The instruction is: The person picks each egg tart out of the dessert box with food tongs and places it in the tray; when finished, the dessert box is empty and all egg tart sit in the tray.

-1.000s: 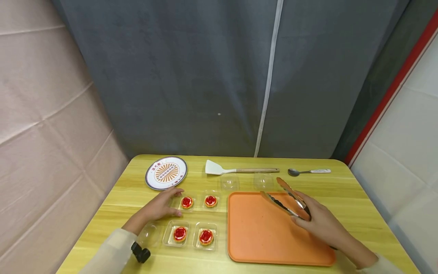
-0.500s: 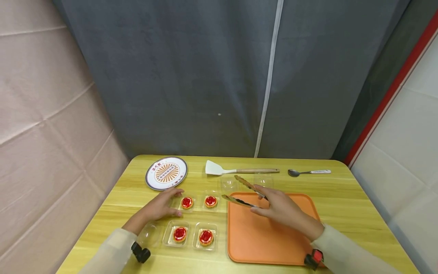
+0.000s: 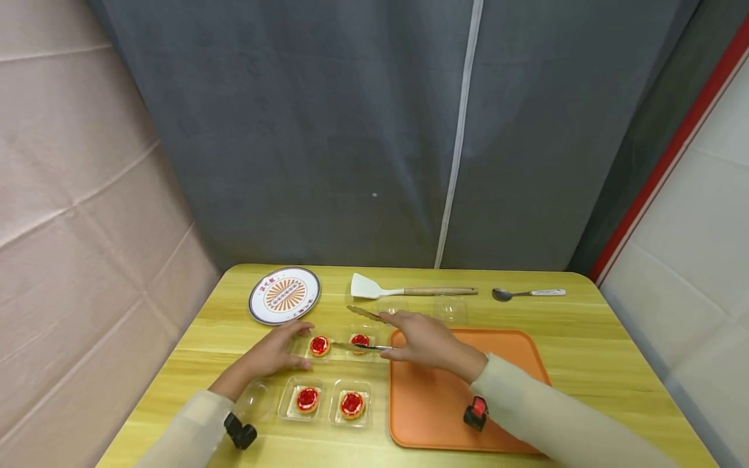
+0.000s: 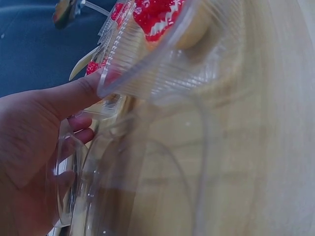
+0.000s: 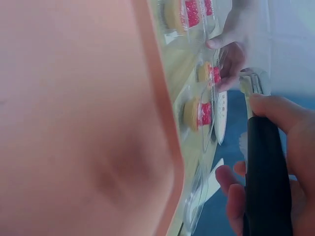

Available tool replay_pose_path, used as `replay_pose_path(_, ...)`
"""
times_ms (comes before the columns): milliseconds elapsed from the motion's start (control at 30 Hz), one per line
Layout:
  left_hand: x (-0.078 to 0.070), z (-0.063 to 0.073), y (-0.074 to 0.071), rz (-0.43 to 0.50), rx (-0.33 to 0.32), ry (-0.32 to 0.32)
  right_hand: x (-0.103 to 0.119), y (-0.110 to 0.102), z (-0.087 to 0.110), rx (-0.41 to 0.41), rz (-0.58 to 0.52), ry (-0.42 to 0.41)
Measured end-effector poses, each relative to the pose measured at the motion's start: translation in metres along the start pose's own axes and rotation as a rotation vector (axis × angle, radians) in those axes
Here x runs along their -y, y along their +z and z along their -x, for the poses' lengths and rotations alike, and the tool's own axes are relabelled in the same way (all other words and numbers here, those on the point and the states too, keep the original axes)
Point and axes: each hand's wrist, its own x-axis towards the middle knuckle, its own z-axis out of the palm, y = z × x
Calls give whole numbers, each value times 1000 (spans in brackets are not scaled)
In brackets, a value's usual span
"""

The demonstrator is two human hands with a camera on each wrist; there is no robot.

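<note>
My right hand (image 3: 427,339) grips metal tongs (image 3: 367,347) with a black handle (image 5: 268,172). The tongs' arms are spread, one overlapping the back right tart (image 3: 360,342) with its red topping. My left hand (image 3: 268,354) holds the clear plastic box around the back left tart (image 3: 320,346), thumb at its near side and fingers at its far side. Closer to me, two more clear boxes each bear a red tart: the front left tart (image 3: 307,400) and the front right tart (image 3: 352,405). In the left wrist view, my thumb (image 4: 81,93) overlaps the boxes beyond.
An orange tray (image 3: 445,416) lies under my right forearm. Behind are a patterned plate (image 3: 285,296), a white spatula (image 3: 367,286) with a wooden handle and a spoon (image 3: 503,294). Clear domed lids (image 3: 450,311) lie behind the tray, another clear lid (image 3: 255,401) near my left wrist.
My right hand has carried the tongs leftward from above the tray to the back right tart, their arms staying apart. The left hand has kept its place at the back left box.
</note>
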Motion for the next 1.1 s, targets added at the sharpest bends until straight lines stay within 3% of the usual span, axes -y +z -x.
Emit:
replay_pose_path(433, 2, 0, 1, 23, -9, -13, 23, 11, -44, 76, 108, -34)
replay_pose_path(767, 0, 1, 1, 57, -4, -31, 31, 21, -56, 145, 81, -11)
replay_pose_path(1100, -1, 0, -1, 54, -2, -30, 34, 22, -62, 144, 92, -14)
